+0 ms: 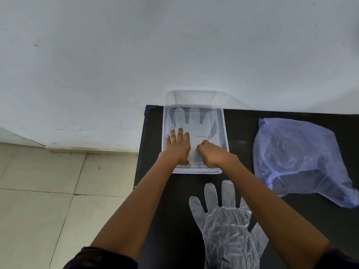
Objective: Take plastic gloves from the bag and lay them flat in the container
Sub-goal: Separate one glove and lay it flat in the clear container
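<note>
Glove point(191, 121) flat in container point(224, 133), fingers pointing away, hands point(177, 146) pressing

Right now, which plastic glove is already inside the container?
The flat glove in the clear container, under both hands. The other glove lies crumpled on the black table, nearer the person.

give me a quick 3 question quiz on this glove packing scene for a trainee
1. True or false: the left hand lies flat, fingers spread, inside the container.
2. Which side of the container is the bag on? A) its left B) its right C) behind it
3. Where is the glove not yet packed?

Key:
1. True.
2. B.
3. On the table, just in front of the container, between the forearms; another glove already lies inside, under the curled right hand.
</note>
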